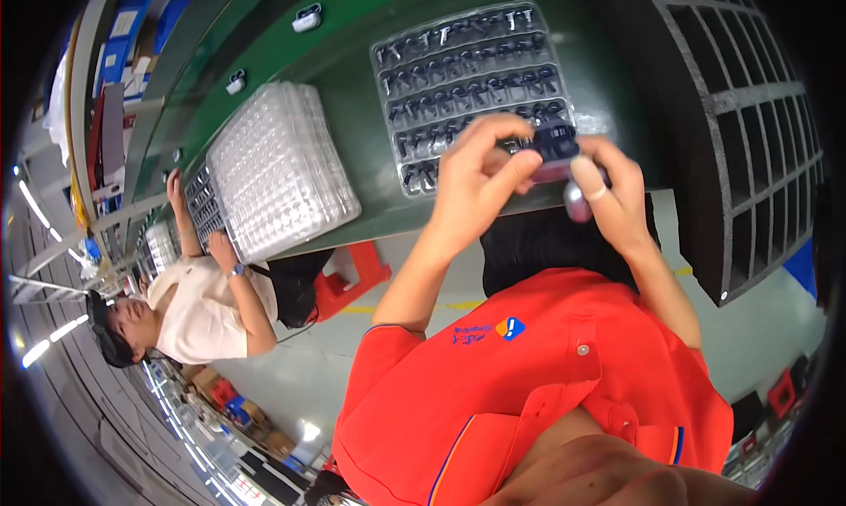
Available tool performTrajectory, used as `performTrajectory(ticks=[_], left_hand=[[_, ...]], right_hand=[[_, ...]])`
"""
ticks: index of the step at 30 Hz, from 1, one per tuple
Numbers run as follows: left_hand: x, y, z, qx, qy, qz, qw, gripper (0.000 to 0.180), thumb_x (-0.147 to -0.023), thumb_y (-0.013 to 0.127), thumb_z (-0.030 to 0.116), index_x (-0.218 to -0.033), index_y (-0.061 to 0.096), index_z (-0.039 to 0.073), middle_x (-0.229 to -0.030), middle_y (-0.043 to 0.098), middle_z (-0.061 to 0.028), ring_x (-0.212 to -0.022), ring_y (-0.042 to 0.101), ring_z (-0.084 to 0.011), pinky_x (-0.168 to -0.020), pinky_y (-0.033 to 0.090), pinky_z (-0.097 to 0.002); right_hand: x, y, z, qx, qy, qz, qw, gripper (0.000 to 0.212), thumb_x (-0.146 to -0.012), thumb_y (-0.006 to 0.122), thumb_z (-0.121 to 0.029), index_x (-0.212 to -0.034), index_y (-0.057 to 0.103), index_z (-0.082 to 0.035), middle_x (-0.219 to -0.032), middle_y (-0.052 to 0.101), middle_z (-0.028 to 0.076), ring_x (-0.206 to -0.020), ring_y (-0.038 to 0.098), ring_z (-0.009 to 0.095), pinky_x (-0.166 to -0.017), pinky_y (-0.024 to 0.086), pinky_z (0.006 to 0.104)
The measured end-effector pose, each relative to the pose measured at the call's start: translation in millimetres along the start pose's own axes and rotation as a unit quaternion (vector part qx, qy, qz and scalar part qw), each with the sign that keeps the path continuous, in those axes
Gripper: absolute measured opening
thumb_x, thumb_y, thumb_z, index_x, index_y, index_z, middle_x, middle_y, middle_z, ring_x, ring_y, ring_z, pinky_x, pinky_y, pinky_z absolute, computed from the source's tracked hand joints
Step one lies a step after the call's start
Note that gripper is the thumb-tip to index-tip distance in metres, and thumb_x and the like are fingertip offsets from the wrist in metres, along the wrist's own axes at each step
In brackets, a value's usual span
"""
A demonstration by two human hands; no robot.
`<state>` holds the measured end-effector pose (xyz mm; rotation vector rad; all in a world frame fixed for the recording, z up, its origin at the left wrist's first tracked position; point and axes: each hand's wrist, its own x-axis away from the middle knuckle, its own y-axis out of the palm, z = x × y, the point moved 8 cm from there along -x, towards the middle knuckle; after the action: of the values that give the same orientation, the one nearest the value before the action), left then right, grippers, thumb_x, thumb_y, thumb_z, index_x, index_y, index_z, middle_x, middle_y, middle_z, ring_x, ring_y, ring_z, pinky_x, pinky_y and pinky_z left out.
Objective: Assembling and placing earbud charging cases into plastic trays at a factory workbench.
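Note:
Both hands meet over the near right corner of a clear plastic tray (471, 110) filled with rows of dark earbuds. Between them is a small dark case-like piece (555, 141) with pale marks, its underside pinkish. My left hand (480, 171) pinches its left side with thumb and fingers. My right hand (617, 193) closes on its right side, with a pale band around the thumb. Under that thumb shows a shiny, rounded grey-pink object (578, 202); whether it belongs to the dark piece I cannot tell. The fingers partly cover both.
A stack of clear, empty-looking trays (278, 167) stands left on the green table (361, 145). Small white open cases (307, 18) lie on the green strip beyond. A black compartment rack (731, 127) rises at right. A co-worker (207, 303) in a pale shirt works at left, near a red stool (357, 277).

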<state>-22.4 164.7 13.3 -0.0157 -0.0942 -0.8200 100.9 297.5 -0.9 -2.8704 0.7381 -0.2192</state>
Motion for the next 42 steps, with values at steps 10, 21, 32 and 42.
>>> performTrajectory(ticks=[10,21,32,42], left_hand=[[-139.0,-88.8,39.9,-0.051,0.12,0.097,0.987,0.014,-0.093,0.067,0.009,-0.098,0.069,-0.003,-0.106,0.063,-0.0095,-0.083,0.064,-0.0168,-0.065,0.056,-0.0301],[-85.4,-103.1,58.5,-0.252,0.172,0.047,0.951,0.016,-0.087,0.074,0.011,-0.098,0.073,0.0,-0.101,0.069,-0.0097,-0.089,0.068,-0.0187,-0.076,0.058,-0.0328],[-1.7,-40.1,-10.0,-0.441,0.174,-0.049,0.879,0.017,-0.079,0.079,0.016,-0.091,0.073,0.007,-0.089,0.066,-0.0051,-0.083,0.062,-0.0255,-0.069,0.051,-0.0366],[4.5,-70.2,3.5,-0.276,0.155,0.125,0.94,0.021,-0.081,0.075,0.002,-0.1,0.065,0.001,-0.099,0.058,-0.0095,-0.088,0.061,-0.0174,-0.072,0.05,-0.0292]], right_hand=[[-178.2,44.1,-51.1,-0.028,-0.248,0.068,0.966,0.029,-0.098,0.061,-0.026,-0.107,0.065,0.001,-0.077,0.068,0.006,-0.065,0.062,0.011,-0.062,0.05,0.0274],[-347.8,9.9,10.8,0.265,-0.084,0.195,0.941,0.039,-0.094,0.061,-0.038,-0.088,0.074,-0.002,-0.082,0.073,0.015,-0.078,0.071,0.031,-0.072,0.054,0.04],[-367.3,-2.1,37.0,0.112,-0.007,0.191,0.975,0.034,-0.094,0.066,-0.034,-0.088,0.073,-0.002,-0.074,0.071,0.01,-0.06,0.066,0.02,-0.059,0.052,0.0357],[-147.2,34.3,-9.0,-0.232,0.015,-0.085,0.969,0.031,-0.097,0.055,-0.02,-0.122,0.064,-0.005,-0.105,0.067,0.003,-0.09,0.061,0.008,-0.07,0.048,0.0224]])
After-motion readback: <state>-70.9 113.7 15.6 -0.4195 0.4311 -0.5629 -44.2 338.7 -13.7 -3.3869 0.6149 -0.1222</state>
